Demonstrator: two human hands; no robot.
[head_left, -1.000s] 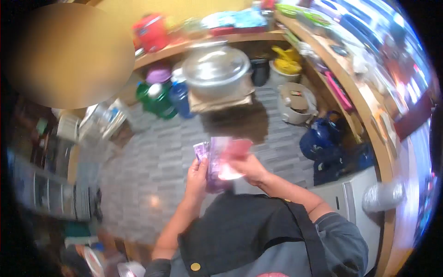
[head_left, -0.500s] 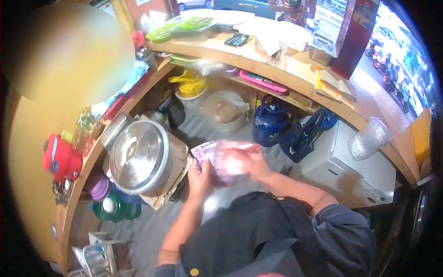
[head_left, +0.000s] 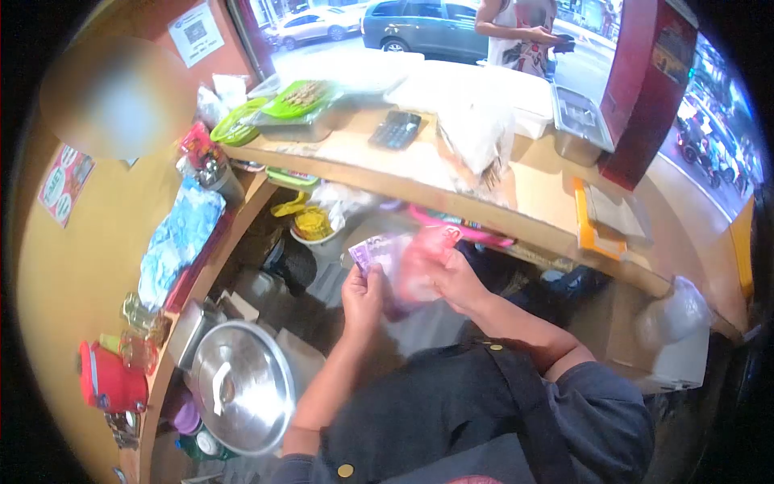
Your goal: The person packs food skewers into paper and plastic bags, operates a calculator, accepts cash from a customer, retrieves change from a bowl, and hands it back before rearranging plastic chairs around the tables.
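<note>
Fingers pinched, my left hand [head_left: 363, 296] grips a purple banknote [head_left: 372, 251] by its near edge. My right hand [head_left: 461, 282] is closed on a red banknote [head_left: 438, 239], which is partly smeared by motion. Both banknotes are held side by side in front of my apron, with their inner edges overlapping. Other paper seems to lie between the hands, but blur hides how many notes there are. Beyond the hands is the pink tray [head_left: 484, 235] on the shelf under the counter.
The wooden counter [head_left: 339, 153] curves ahead, bearing a calculator [head_left: 396, 130], green plates [head_left: 298, 98], a metal container [head_left: 580, 121] and an orange envelope [head_left: 592, 222]. A large lidded pot [head_left: 243, 387] stands at left. Across the counter, a person [head_left: 516, 36] holds a dark object.
My view has tilted up, showing more of the counter and street. Both hands still hold the banknotes, now raised slightly, and the red one stands more upright.
</note>
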